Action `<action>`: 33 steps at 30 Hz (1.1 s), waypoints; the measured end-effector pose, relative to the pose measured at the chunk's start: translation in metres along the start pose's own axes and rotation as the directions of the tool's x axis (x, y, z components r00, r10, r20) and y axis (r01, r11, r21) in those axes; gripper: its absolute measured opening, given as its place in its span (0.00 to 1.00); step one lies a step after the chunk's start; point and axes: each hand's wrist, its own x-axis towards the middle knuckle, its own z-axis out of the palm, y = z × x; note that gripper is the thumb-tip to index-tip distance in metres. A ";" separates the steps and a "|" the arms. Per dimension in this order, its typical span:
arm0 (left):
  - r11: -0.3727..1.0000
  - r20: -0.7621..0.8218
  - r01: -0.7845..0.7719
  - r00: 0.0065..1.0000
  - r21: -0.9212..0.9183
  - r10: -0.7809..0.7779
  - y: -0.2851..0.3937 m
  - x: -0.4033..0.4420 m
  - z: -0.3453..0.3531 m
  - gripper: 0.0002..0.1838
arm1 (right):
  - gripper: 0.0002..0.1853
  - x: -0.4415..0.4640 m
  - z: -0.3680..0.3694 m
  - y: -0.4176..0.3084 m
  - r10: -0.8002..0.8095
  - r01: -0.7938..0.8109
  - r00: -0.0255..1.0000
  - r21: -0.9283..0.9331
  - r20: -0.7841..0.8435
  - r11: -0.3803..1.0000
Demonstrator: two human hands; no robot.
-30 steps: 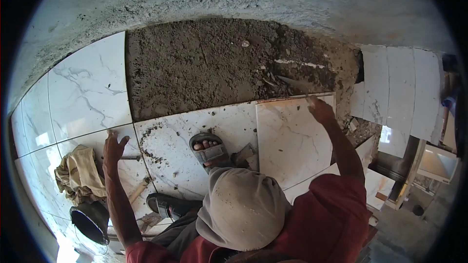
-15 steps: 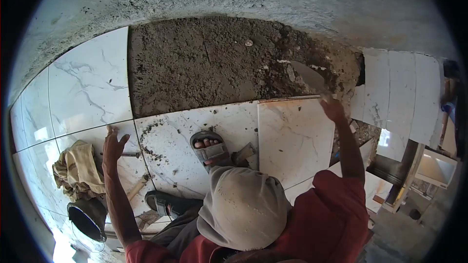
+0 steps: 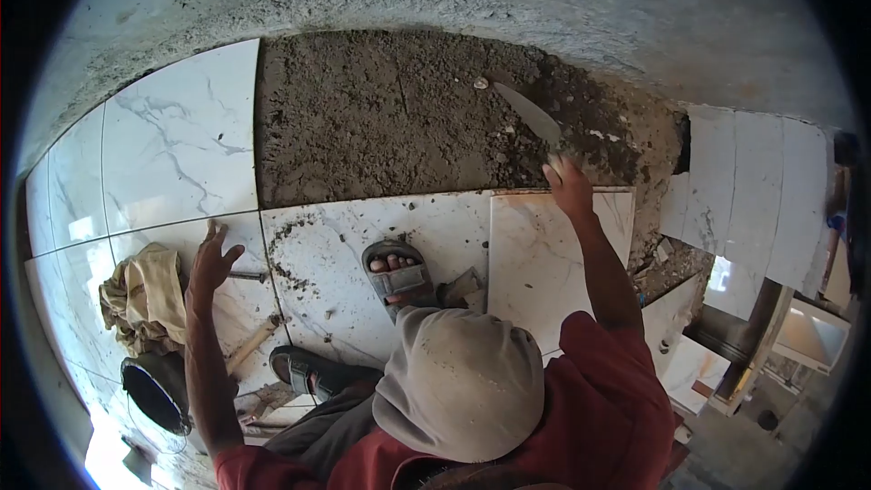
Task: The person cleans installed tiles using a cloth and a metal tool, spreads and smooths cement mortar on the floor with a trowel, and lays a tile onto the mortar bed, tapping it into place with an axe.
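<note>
My right hand (image 3: pixel 570 187) is closed round the handle of a trowel (image 3: pixel 529 116). The pointed blade lies over the dark, rough mortar bed (image 3: pixel 354 118), its tip beside a small pale stone (image 3: pixel 481 83). Under my right forearm is a marble-patterned tile (image 3: pixel 544 263) with a dirty far edge. On the left, my left hand (image 3: pixel 211 265) rests on a white floor tile (image 3: pixel 177 150) row with thumb and fingers apart, holding nothing. Near it are a dark metal rod (image 3: pixel 247 276) and a crumpled tan cloth (image 3: pixel 150 295).
A black bucket (image 3: pixel 156 392) stands at lower left, near a wooden handle (image 3: pixel 254 343). My sandalled foot (image 3: pixel 397 274) is on a tile strewn with mortar crumbs, next to a small broken piece (image 3: pixel 463 290). A grey wall (image 3: pixel 581 9) borders the bed. Pale panels (image 3: pixel 730 181) lie right.
My right hand has swung left with the trowel, bringing its blade from the rubble at the right to the pale stone. My left hand stays on the tile.
</note>
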 end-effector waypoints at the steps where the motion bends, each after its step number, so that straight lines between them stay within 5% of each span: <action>1: 0.998 0.043 -0.046 0.998 0.030 0.045 -0.003 -0.001 -0.004 0.36 | 0.26 0.007 -0.001 -0.009 -0.016 0.016 1.000 -0.006 0.001 1.000; 3: 0.993 0.087 -0.075 0.994 0.087 0.068 -0.005 -0.010 -0.014 0.35 | 0.26 0.007 0.000 -0.005 -0.034 0.034 0.999 -0.011 -0.005 0.999; 7: 0.993 0.125 -0.104 0.987 0.050 0.097 0.000 -0.059 -0.046 0.35 | 0.26 -0.022 -0.008 0.062 -0.061 0.132 0.950 -0.218 0.305 0.967; 14: 0.989 0.245 -0.147 0.960 0.028 0.136 0.020 -0.120 -0.036 0.36 | 0.24 -0.041 0.002 0.084 -0.155 0.179 0.961 -0.089 0.230 0.980; 16: 0.976 0.332 -0.212 0.925 0.045 0.185 0.034 -0.126 -0.028 0.35 | 0.25 -0.040 -0.004 0.066 -0.115 0.170 0.926 -0.126 0.359 0.977; 22: 0.969 0.341 -0.223 0.907 -0.103 0.245 0.045 -0.143 -0.006 0.35 | 0.28 -0.034 0.009 0.041 -0.120 0.116 0.990 0.060 0.074 0.991; 24: 0.963 0.372 -0.268 0.891 -0.035 0.262 0.049 -0.139 -0.001 0.35 | 0.28 -0.020 0.016 0.040 -0.099 0.154 0.902 -0.098 0.421 0.983; 28: 0.973 0.300 -0.206 0.927 -0.099 0.227 0.053 -0.145 -0.004 0.35 | 0.28 -0.010 -0.004 0.004 -0.159 0.185 0.922 -0.042 0.353 0.982; 30: 0.974 0.294 -0.200 0.930 -0.103 0.222 0.048 -0.145 0.007 0.35 | 0.28 -0.002 0.005 -0.003 -0.093 0.103 0.978 -0.044 0.185 0.994; 33: 0.971 0.372 -0.236 0.900 -0.027 0.229 0.044 -0.145 0.013 0.35 | 0.29 0.018 0.006 0.002 -0.072 0.099 0.947 -0.073 0.312 0.992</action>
